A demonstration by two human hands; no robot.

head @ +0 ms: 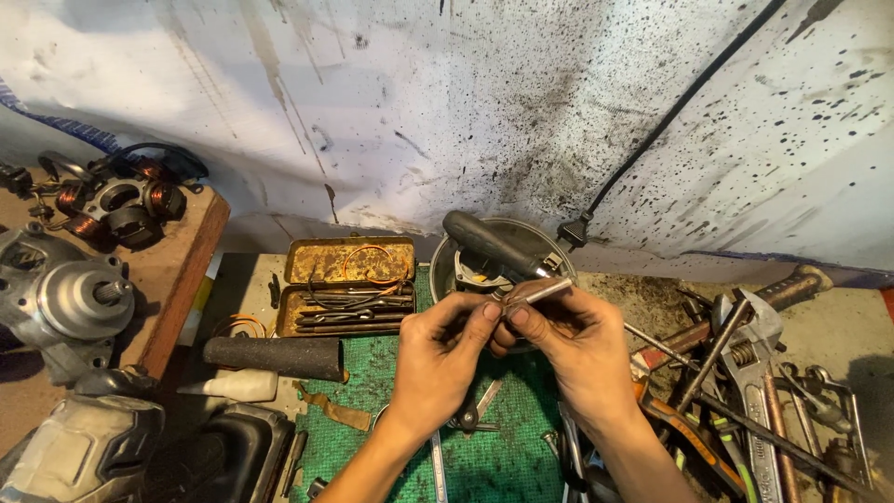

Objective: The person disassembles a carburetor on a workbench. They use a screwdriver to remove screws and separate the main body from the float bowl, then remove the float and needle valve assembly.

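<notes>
Two hands meet over a cluttered bench, pinching one small metal rod between them.

Both hands sit just below centre; the left hand (442,349) closes thumb and forefinger on the near end of the small metal rod (540,292), while the right hand (573,340) curls round it from 3 o'clock, so the piece is steadied at both ends and lifted clear of the green mat (503,466); a black-handled tool (489,244) lies across the round metal dish (549,237) at 12 o'clock, just beyond the fingertips; the open rusty tin (349,284) of thin rods and wire sits at 10 o'clock; wrenches (754,373) and other hand tools pile at 3 o'clock, near the right wrist; motor parts (65,298) rest far off at 9 o'clock.
</notes>
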